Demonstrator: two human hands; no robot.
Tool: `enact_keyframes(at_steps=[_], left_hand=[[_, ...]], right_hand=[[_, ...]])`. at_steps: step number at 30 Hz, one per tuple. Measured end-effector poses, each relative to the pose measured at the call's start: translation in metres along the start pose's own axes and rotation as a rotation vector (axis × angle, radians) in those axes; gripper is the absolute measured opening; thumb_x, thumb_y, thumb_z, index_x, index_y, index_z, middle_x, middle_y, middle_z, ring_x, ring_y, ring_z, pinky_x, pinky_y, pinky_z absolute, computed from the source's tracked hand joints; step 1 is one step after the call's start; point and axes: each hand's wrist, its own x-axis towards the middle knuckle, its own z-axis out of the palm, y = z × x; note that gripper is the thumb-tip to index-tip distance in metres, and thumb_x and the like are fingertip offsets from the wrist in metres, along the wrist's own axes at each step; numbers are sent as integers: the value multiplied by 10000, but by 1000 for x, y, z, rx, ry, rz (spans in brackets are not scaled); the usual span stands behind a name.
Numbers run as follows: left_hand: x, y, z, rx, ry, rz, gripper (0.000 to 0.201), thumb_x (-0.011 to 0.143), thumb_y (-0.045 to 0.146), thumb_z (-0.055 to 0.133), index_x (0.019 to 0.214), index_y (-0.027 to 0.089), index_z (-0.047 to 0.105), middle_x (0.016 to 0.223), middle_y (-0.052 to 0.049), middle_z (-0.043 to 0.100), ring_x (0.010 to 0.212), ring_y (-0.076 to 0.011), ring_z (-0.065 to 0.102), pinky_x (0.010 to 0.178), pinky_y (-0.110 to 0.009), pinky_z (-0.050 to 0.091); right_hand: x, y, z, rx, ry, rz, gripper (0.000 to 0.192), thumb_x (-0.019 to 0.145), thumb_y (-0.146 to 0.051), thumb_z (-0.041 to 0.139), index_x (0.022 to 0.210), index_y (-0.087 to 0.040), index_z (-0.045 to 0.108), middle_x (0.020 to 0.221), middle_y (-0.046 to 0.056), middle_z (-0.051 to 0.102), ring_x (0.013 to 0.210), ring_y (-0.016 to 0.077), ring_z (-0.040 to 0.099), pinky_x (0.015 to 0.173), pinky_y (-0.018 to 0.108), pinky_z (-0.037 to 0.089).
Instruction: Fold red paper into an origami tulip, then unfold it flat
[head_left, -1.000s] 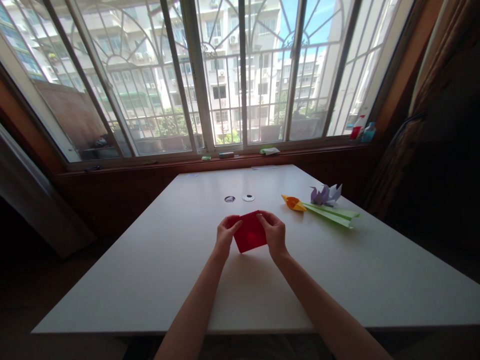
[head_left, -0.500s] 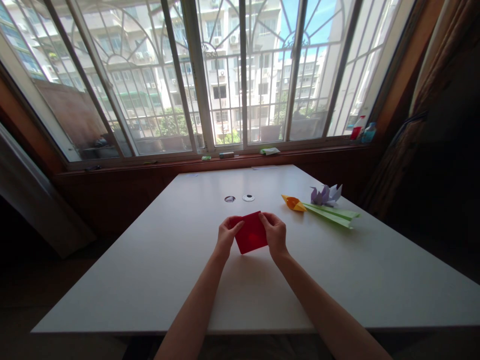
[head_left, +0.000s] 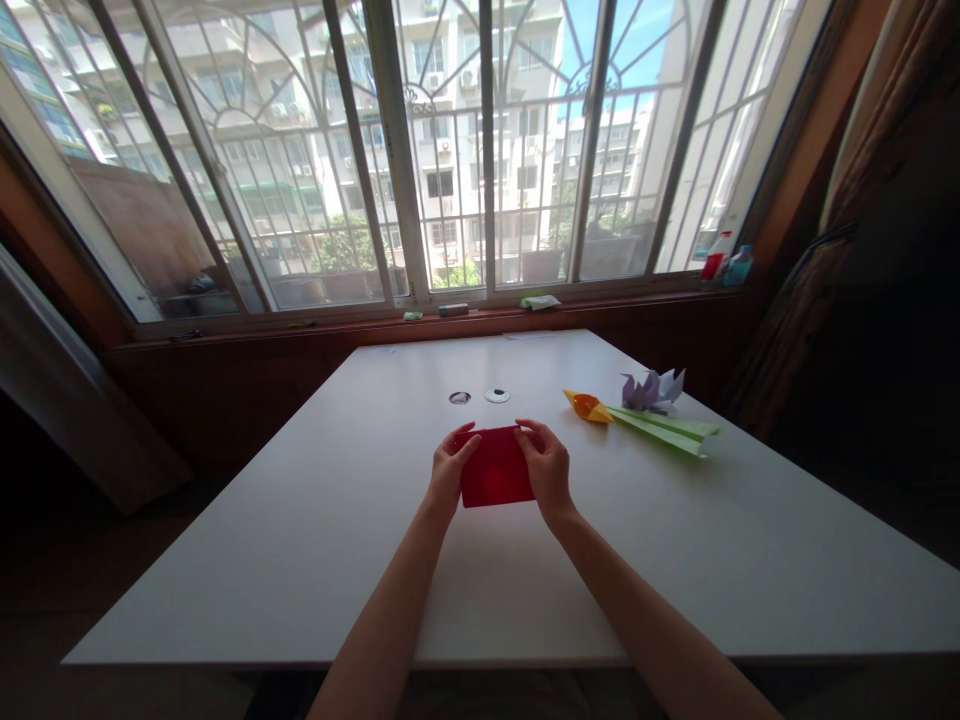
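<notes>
Containers: orange paper boat (head_left: 588, 406) sat on worktop (head_left: 315, 540), R side, hollow facing up; only its own orange paper visible inside. Green folded paper (head_left: 667, 430) lay just beside it, long folds running off to R; purple folded paper (head_left: 640, 390) and a paler folded piece (head_left: 670, 386) stood close behind. Two bottles at R end of windowsill (head_left: 495, 309): red bottle (head_left: 716, 258) w/ pale upper part, bluish bottle (head_left: 739, 266) next to it; contents vs. label colour n/d. Dark-rimmed disc (head_left: 460, 398) and white disc w/ black spot (head_left: 496, 396) side by side on worktop, beyond hands; too small to ID.

Pose: both forearms reached fwd from near edge, converging approx. mid-worktop. Red paper (head_left: 495, 475) was betw. the hands, near face toward the person, upper edge approx. level. L hand (head_left: 448, 467): grip pinched paper's L side, thumb on near face. R hand (head_left: 546, 467): grip pinched upper R corner, thumb in front, index finger raised past edge. Whether lower edge touched worktop: couldn't tell.
</notes>
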Motion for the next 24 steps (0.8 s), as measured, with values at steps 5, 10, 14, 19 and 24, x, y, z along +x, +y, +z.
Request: enact_keyframes(at_steps=[5, 10, 14, 19, 24], left_hand=[[2, -4, 0, 0, -31, -22, 432, 599, 337, 687, 991, 188, 582, 867, -70, 644, 744, -184, 613, 660, -314, 506], [4, -6, 0, 9, 28, -3, 387, 575, 347, 698, 903, 166, 600, 822, -66, 650, 726, -182, 612, 645, -302, 502], [3, -6, -1, 9, 39, 3, 389, 574, 353, 697, 905, 173, 600, 837, -64, 650, 742, -185, 613, 663, -315, 500], [4, -7, -2, 6, 52, 6, 371, 583, 345, 694, 903, 181, 603, 850, -65, 647, 741, -187, 613, 673, -326, 501], [4, -7, -2, 2, 4, -5, 369, 595, 337, 687, 917, 178, 601, 859, -71, 644, 739, -188, 613, 659, -323, 502]], right_hand=[[0, -2, -1, -17, -2, -16, 332, 729, -444, 505, 909, -188, 615, 772, 54, 639, 683, 184, 586, 596, 295, 483], [-1, -5, -1, -14, -7, -9, 353, 723, -465, 503, 911, -190, 619, 822, 63, 649, 702, 191, 593, 568, 291, 483], [-1, -5, 0, -1, -11, 6, 365, 706, -483, 518, 904, -194, 621, 907, 74, 648, 756, 208, 601, 572, 297, 487], [-1, -4, 0, -11, -14, -5, 338, 697, -482, 533, 839, -186, 613, 846, 71, 649, 729, 201, 600, 580, 297, 480], [1, 0, 0, -36, 36, 4, 350, 668, -505, 553, 754, -169, 603, 720, 54, 641, 657, 185, 580, 592, 295, 460]])
